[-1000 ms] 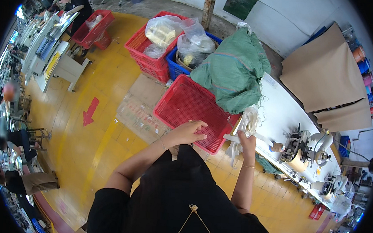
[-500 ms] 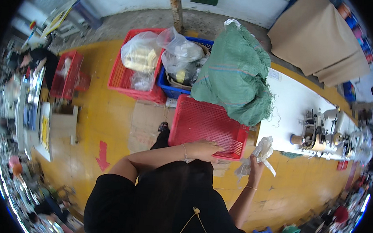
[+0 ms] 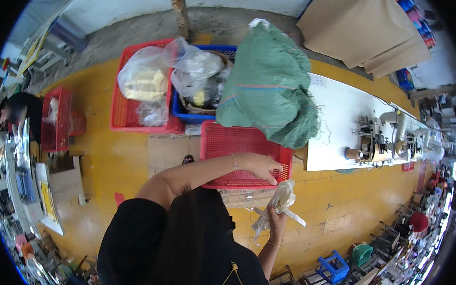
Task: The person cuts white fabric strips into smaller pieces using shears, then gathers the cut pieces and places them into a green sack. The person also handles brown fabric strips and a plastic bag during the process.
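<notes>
At five o'clock from my loosely open left hand [image 3: 262,168], poised over the red latticed plastic basket [image 3: 221,143], my right hand [image 3: 276,218] grips a crumpled, ribbon-tailed white bundle [image 3: 283,197].

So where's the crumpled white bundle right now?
The crumpled white bundle is right of centre in the head view, held in the right hand, near the shallow red plastic basket.
</notes>
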Demonstrator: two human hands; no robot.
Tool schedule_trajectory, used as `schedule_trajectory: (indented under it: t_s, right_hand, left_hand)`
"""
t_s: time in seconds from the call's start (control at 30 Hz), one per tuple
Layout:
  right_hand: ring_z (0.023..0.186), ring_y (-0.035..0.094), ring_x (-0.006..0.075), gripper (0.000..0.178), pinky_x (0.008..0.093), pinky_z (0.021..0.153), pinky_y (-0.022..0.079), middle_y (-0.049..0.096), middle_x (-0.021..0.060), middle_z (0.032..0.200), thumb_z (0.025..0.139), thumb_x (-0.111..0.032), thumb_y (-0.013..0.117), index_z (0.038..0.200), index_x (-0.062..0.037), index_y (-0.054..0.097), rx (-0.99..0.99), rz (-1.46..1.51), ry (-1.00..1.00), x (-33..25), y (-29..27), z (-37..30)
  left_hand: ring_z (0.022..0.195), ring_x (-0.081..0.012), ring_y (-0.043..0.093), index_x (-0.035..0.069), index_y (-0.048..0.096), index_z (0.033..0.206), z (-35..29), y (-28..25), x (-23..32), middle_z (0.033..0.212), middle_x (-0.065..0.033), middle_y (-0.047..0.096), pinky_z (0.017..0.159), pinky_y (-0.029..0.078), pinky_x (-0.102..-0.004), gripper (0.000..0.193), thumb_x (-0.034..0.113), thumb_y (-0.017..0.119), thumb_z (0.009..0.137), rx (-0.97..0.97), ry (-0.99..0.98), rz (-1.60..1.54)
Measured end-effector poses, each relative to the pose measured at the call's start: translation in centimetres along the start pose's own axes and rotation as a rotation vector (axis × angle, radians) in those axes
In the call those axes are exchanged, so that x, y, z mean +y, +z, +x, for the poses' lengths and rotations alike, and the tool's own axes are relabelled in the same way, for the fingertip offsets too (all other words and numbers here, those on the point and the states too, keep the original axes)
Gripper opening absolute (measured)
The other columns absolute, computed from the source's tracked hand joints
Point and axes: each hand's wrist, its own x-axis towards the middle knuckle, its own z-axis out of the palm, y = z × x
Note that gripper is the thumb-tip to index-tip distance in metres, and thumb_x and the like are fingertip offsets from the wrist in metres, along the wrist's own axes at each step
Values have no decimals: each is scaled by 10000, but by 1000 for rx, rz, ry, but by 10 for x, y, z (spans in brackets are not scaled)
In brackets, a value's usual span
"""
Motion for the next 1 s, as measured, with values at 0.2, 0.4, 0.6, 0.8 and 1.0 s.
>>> schedule_trajectory:
  t_s: [0.2,0.4,0.6,0.8,1.0]
  right_hand:
    - [908,577,158,441,311,803,497,613,70,1058,829,-84,700,1223,25,533,101,-176,-42,14,-21,12]
    - [851,585,127,417,302,739,508,632,43,987,815,-104,713,1189,11,571,238,-213,93,31,16,-22]
    - [876,608,178,444,335,787,513,655,70,971,768,-123,722,1171,14,596,393,-87,174,42,95,-29]
    - [881,577,141,462,327,779,507,627,59,973,754,-93,697,1187,6,569,294,-225,74,-55,97,41]
    - [925,618,169,468,321,784,533,640,98,1075,846,-64,674,1280,5,512,389,-142,-244,-187,96,197]
  left_hand:
    - [1233,-400,495,-11,475,1348,51,-81,-31,1324,-265,501,1067,380,-455,633,362,662,873,271,-52,270]
    - [1294,-404,462,72,336,1480,189,-181,-103,1548,-220,262,1075,381,-471,724,287,658,868,596,6,936]
    - [984,-349,652,220,232,1542,245,-221,-170,1280,-195,549,839,508,-457,836,181,675,835,206,-372,913]
    - [881,-420,660,94,521,1261,28,-266,-205,962,-226,661,750,524,-525,613,419,719,780,68,-292,781]
    - [851,-354,670,119,608,1132,-126,-227,-224,949,-178,650,717,524,-491,382,326,675,818,-176,-489,754]
